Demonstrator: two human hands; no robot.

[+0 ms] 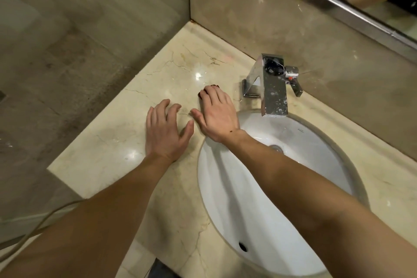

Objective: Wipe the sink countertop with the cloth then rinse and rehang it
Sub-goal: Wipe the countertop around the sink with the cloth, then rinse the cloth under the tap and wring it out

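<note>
You see warm, fairly dim indoor light coming from overhead, throwing small bright glints on the polished countertop (126, 106) and soft shadows beneath both forearms. The white sink (311, 142) is the brightest area. The wide lens bends straight lines at the edges, and the floor (45, 63) at left looks soft.

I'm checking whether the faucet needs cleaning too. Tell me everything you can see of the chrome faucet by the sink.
The square-edged chrome faucet stands upright on the beige marble countertop, behind the white oval sink basin. A flat rectangular spout slopes forward over the basin's rear rim. A short lever handle sticks out on the side away from the hands, with a small red mark near its joint. The metal is shiny but speckled with pale spots. No water runs from it. Neither hand touches it; the right hand lies just beside its base.
</note>
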